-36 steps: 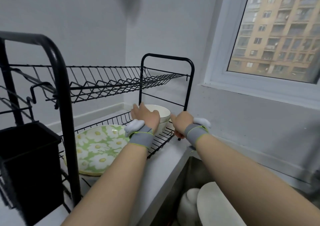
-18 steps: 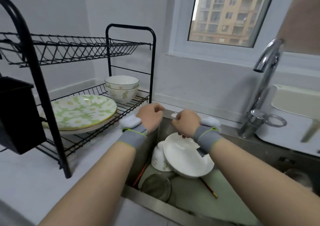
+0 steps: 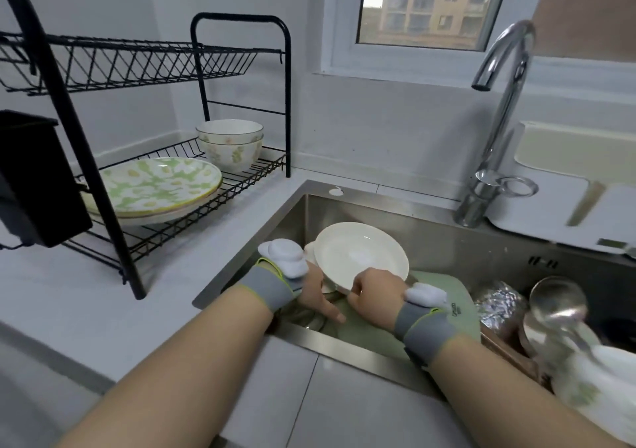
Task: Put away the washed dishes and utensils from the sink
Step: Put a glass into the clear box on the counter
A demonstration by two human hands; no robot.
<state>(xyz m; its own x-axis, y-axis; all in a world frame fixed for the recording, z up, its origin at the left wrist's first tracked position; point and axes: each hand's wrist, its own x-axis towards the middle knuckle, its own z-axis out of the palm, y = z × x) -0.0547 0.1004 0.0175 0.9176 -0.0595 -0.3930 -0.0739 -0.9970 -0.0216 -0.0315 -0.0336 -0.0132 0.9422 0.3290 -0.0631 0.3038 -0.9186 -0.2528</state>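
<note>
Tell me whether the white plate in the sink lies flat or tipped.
Tipped: the white plate leans with its inside turned toward the camera and its far rim raised, while the right hand grips its near rim.

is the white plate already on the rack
No, the white plate is in the sink, with the right hand gripping its near rim.

Black dish rack [image 3: 287, 103] on white counter [image 3: 86, 292]

Plain cream-white plate [image 3: 361, 253], green daisy-patterned plates [image 3: 155, 186], black wire rack [image 3: 241, 48], pale green mat [image 3: 444, 296], grey wristbands [image 3: 425, 327] edged in yellow-green.
</note>
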